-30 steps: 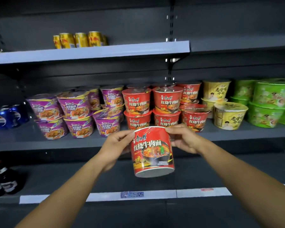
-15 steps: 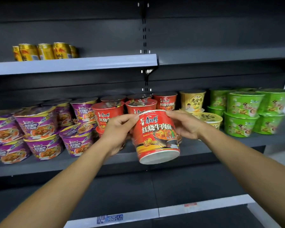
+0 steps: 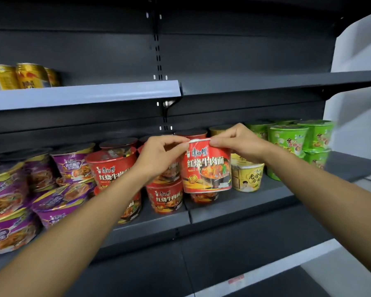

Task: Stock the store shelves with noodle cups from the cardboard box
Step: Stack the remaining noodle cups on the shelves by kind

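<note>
While the left hand (image 3: 159,155) and the right hand (image 3: 238,142) each pinch the rim of one red noodle cup (image 3: 208,168) from either side, their fingers (image 3: 217,142) clamped on its top edge, the cup hangs upright over the middle shelf (image 3: 244,203). It sits directly above a lower red cup (image 3: 204,197) and just beside a yellow noodle cup (image 3: 246,176). Whether its base touches the cup below, I cannot tell.

Counting along that shelf, I make out about six other red cups (image 3: 111,168), stacked two high, with some behind the left hand. There is a second yellow cup (image 3: 220,128) at the back. At least five green cups (image 3: 287,140) stand to the right and at least six purple cups (image 3: 73,163) to the left. Three gold cans (image 3: 30,76) stand on the upper shelf (image 3: 84,95).

Half a second ago the held cup was lower, in front of the shelf edge, tipped with its base toward us and gripped further down its sides. Now it is level with the upper row and straight.

The purple cups are blurred and cut off at the left border, so their count is rough. The leftmost can is also cut off, and the green cups smear at the right.
</note>
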{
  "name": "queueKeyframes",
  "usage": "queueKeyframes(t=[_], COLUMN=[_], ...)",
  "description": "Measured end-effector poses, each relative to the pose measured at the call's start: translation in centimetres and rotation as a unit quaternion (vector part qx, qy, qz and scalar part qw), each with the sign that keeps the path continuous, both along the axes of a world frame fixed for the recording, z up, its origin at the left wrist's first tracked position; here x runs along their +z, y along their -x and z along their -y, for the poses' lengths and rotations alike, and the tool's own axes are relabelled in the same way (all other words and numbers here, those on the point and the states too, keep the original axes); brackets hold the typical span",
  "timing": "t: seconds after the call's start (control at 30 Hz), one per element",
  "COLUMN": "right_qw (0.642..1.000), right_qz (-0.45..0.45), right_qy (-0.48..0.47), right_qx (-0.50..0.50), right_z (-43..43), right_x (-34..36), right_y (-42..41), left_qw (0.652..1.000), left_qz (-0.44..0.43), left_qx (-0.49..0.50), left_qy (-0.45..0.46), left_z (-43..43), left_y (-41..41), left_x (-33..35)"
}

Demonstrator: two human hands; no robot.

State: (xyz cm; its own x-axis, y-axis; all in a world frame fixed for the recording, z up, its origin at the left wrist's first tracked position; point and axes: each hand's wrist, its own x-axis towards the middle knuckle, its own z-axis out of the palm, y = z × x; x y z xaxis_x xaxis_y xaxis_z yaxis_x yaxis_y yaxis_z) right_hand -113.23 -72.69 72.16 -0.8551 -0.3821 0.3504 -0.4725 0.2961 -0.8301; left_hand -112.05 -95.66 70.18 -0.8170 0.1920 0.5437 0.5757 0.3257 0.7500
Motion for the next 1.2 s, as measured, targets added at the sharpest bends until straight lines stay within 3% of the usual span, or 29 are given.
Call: queueKeyframes(t=[0.3,0.47,0.57,0.93,1.2], right_qw=[0.999,0.995,0.997,0.995,0.992], right_qz=[-0.017,-0.018,-0.014,-0.053,-0.066], right_qy=[-0.033,-0.077,-0.047,-0.040,-0.061], right_qx=[0.034,0.053,0.061,0.075,0.087], right_z=[-1.8,-3.0,-3.6,-4.2,-3.5], right_x=[0.7,0.1,-0.6,-3.0,-3.4], right_y=[6.7,10.2,11.8,14.6,15.5], left_qw=[0.991,0.957,0.941,0.908,0.886], left_qz=[-0.071,-0.180,-0.213,-0.251,-0.228], left_qx=[0.082,0.111,0.118,0.119,0.169], left_qy=[0.082,0.201,0.235,0.315,0.366], left_z=[-1.8,-3.1,-3.8,-4.2,-4.0], left_y=[5.8,7.5,8.2,9.4,9.2], left_x=[0.1,-0.3,-0.1,-0.5,-0.8])
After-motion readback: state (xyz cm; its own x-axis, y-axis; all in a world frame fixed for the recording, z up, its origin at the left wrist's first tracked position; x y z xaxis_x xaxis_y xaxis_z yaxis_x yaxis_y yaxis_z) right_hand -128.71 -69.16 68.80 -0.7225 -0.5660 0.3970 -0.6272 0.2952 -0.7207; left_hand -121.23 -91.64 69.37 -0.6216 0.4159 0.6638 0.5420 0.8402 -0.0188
